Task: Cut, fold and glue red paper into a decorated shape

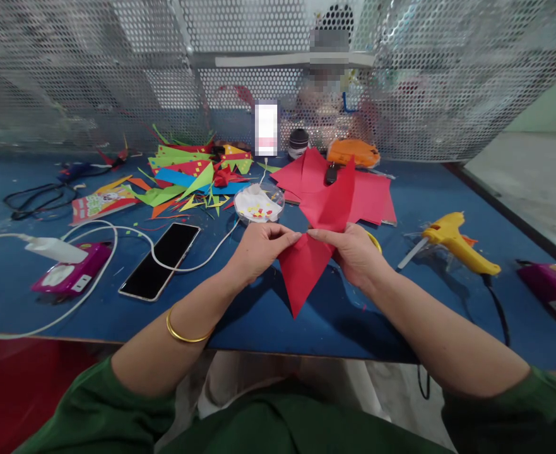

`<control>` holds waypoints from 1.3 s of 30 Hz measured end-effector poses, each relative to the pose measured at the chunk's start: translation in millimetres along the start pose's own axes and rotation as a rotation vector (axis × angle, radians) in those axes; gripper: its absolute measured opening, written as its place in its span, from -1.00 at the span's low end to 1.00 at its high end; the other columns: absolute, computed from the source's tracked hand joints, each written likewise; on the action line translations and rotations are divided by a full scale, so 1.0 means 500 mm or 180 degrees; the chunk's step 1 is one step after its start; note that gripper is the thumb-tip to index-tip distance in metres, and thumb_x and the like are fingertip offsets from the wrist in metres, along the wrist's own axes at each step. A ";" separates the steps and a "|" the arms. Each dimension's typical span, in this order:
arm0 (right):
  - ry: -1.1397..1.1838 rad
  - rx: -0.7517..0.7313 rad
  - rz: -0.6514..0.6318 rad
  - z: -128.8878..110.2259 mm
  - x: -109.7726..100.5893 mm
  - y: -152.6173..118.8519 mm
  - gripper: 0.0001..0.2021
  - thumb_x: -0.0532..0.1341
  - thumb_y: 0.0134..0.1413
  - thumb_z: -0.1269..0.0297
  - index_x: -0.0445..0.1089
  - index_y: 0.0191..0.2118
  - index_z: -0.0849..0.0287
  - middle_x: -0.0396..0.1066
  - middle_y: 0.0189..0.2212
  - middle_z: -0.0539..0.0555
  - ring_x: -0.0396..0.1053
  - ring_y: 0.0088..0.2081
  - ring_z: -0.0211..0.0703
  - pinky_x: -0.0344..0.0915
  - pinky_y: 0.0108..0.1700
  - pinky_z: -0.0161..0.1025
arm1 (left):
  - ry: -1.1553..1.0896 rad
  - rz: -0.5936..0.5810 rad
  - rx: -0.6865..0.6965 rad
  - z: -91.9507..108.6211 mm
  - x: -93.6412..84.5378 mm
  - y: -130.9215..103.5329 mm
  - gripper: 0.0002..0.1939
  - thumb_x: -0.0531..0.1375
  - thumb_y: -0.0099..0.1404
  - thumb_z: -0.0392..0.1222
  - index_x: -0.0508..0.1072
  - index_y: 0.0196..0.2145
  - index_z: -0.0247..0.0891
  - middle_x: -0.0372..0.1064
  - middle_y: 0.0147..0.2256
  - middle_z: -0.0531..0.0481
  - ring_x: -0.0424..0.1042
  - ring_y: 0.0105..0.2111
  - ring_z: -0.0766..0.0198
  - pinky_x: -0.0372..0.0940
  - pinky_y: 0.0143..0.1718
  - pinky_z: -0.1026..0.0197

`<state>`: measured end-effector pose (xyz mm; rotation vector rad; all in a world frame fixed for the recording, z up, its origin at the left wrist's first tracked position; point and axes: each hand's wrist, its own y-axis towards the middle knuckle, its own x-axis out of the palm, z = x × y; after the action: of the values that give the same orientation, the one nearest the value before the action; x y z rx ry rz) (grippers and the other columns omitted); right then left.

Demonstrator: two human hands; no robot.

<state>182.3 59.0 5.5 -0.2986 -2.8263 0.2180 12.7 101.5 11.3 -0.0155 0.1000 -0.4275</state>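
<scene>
Between both hands is a folded sheet of red paper (308, 268), held above the blue table. One pointed end hangs down toward me and another part rises away to the upper right. My left hand (263, 249) is closed, pinching the paper's left edge between thumb and fingers. On the other side, my right hand (348, 249) grips it with the thumb on top and the fingers hidden beneath. Just behind my left hand sits a round clear dish (259, 205) with white material and small yellow and red bits. Red paper sheets (372, 195) lie beyond the right hand.
A yellow glue gun (460, 243) rests to the right, near a purple power socket (555, 290). Leftward lie a black-screened phone (161, 261), a white cable and another purple socket (72, 271). Cut coloured paper (183, 180) is piled behind. A perforated metal screen (117, 82) stands at the back.
</scene>
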 end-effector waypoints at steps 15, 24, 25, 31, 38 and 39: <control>-0.0012 -0.0202 0.0200 0.005 0.004 -0.002 -0.68 0.51 -0.34 0.21 0.51 -0.34 0.11 0.61 -0.30 0.07 0.54 -0.31 -0.02 0.48 -0.17 -0.07 | -0.0441 -0.0172 -0.0543 -0.001 0.008 -0.003 -0.80 0.45 0.01 -0.05 0.60 -0.53 -0.22 0.57 -0.46 -0.07 0.44 -0.49 0.26 0.32 -0.45 0.23; 0.0034 -0.0220 0.0099 0.010 0.005 -0.004 -0.73 0.50 -0.27 0.24 0.51 -0.35 0.09 0.60 -0.31 0.07 0.53 -0.32 -0.02 0.48 -0.14 -0.02 | -0.0471 -0.0062 -0.0590 -0.003 0.014 -0.004 -0.89 0.42 -0.01 -0.22 0.57 -0.55 -0.24 0.54 -0.51 -0.05 0.41 -0.53 0.30 0.30 -0.46 0.23; 0.0043 -0.0208 0.0104 0.010 0.005 -0.004 -0.74 0.50 -0.27 0.24 0.52 -0.36 0.09 0.60 -0.32 0.06 0.53 -0.33 -0.04 0.48 -0.15 -0.03 | -0.0459 -0.0035 -0.0595 -0.003 0.015 -0.004 -0.90 0.42 -0.01 -0.23 0.57 -0.55 -0.24 0.53 -0.52 -0.04 0.40 -0.54 0.31 0.29 -0.46 0.24; 0.0067 -0.0164 0.0229 0.009 0.004 -0.001 -0.71 0.51 -0.32 0.23 0.53 -0.36 0.10 0.60 -0.34 0.06 0.52 -0.35 -0.05 0.49 -0.19 -0.06 | -0.0470 -0.0128 -0.0575 -0.006 0.011 -0.003 -0.86 0.42 0.04 -0.14 0.60 -0.53 -0.24 0.56 -0.48 -0.10 0.42 -0.53 0.29 0.28 -0.43 0.22; 0.0141 -0.0147 0.0183 0.008 0.004 0.001 -0.70 0.52 -0.32 0.22 0.54 -0.35 0.12 0.62 -0.33 0.09 0.55 -0.33 -0.01 0.48 -0.17 -0.05 | -0.0491 -0.0094 -0.0557 -0.005 0.010 -0.003 -0.79 0.43 0.06 -0.05 0.61 -0.50 -0.25 0.58 -0.44 -0.12 0.45 -0.50 0.27 0.29 -0.44 0.23; 0.0170 -0.0145 0.0158 0.008 0.005 -0.001 -0.70 0.52 -0.32 0.23 0.54 -0.35 0.12 0.62 -0.34 0.08 0.55 -0.34 -0.02 0.48 -0.18 -0.07 | -0.0463 -0.0060 -0.0588 -0.004 0.011 -0.004 -0.83 0.43 0.04 -0.11 0.61 -0.49 -0.25 0.58 -0.44 -0.10 0.44 -0.49 0.28 0.29 -0.43 0.24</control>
<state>178.8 58.8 2.2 -0.3791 -2.7762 0.1540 16.7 97.6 8.8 -0.2290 -0.0044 -0.4336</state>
